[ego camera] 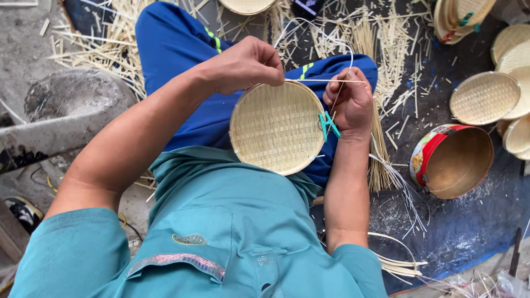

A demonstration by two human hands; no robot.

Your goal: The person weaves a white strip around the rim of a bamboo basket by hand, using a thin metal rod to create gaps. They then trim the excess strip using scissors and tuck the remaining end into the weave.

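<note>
A small round woven bamboo tray point(276, 128) rests on my lap over blue trousers. My left hand point(245, 63) is closed at the tray's upper rim, pinching a thin pale strip point(331, 81) that runs right toward my right hand. That right hand point(350, 102) grips the tray's right rim and holds the strip's other end. A green clip point(328, 124) is clamped on the rim just below the right hand. A thin white strand point(326, 33) loops above the tray.
Loose bamboo splints point(381, 38) litter the dark mat. A round metal tin point(455, 160) lies at the right. Finished woven trays point(485, 97) are stacked at the upper right, another at the top point(245, 5). A grey stone block point(66, 110) sits left.
</note>
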